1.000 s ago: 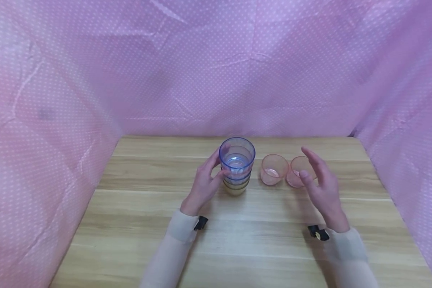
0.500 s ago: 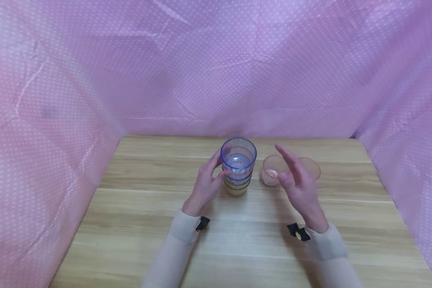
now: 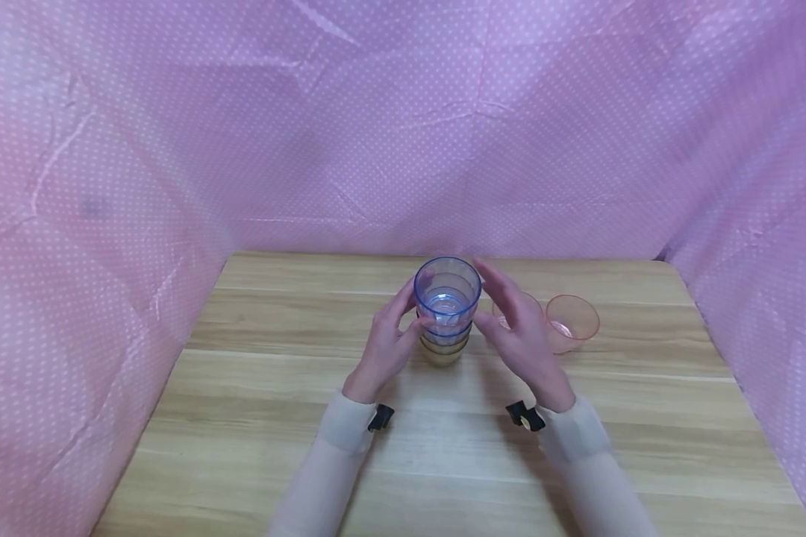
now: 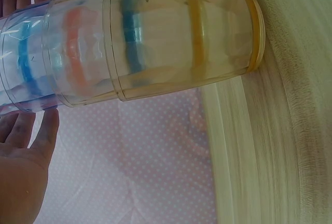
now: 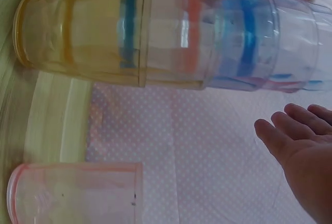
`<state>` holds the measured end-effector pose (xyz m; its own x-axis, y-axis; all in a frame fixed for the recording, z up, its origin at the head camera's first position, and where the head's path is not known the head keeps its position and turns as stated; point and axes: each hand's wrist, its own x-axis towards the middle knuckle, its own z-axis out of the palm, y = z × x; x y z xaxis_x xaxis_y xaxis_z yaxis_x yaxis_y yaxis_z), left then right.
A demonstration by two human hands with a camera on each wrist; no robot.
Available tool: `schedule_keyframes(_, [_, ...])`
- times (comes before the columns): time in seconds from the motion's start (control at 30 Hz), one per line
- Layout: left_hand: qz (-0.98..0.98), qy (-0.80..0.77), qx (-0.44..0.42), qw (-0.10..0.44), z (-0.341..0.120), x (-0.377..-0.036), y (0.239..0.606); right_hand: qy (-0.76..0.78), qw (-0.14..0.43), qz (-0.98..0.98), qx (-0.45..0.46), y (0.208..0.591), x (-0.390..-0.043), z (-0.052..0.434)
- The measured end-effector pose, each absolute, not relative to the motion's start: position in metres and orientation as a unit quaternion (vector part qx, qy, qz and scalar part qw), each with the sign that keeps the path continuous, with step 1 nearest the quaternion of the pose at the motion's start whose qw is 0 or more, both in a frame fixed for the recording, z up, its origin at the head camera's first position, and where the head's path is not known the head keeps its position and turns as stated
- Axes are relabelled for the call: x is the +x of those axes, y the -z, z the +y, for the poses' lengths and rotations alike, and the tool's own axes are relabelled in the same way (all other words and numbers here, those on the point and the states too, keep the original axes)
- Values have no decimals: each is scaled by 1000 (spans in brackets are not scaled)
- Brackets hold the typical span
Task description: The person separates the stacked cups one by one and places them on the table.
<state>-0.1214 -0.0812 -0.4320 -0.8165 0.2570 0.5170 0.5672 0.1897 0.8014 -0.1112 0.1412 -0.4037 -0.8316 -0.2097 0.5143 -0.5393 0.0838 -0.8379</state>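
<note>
A tall stack of nested clear plastic cups (image 3: pixel 446 298) stands upright on the table, with a blue-rimmed cup on top and yellowish cups (image 4: pixel 181 37) at the bottom. My left hand (image 3: pixel 386 344) holds the upper part of the stack from the left, thumb in front and fingers behind. On the other side, my right hand (image 3: pixel 522 339) is spread beside the top cup, its fingers apart from the stack in the right wrist view. Two pink cups stand to the right: one pink cup (image 5: pixel 78 195) is partly hidden behind my right hand, the other pink cup (image 3: pixel 573 317) beyond it.
The wooden table (image 3: pixel 242 418) reaches back to a pink dotted cloth (image 3: pixel 376 149), which hangs behind it and along both sides. A black clip (image 3: pixel 380 418) shows at the left sleeve cuff, and another black clip (image 3: pixel 525 416) at the right.
My right hand has moved left, from above the farther pink cup across the nearer one to the side of the stack. The left hand stays on the stack.
</note>
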Motion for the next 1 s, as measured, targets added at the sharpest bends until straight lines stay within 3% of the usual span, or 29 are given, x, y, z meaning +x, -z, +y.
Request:
schedule_keyframes(0.53, [-765, 572, -269, 126, -82, -119, 429, -612, 105, -742, 252, 403, -116, 131])
schedule_keyframes(1.0, [-733, 642, -226, 9, -92, -125, 433, -603, 95, -752, 249, 403, -117, 132])
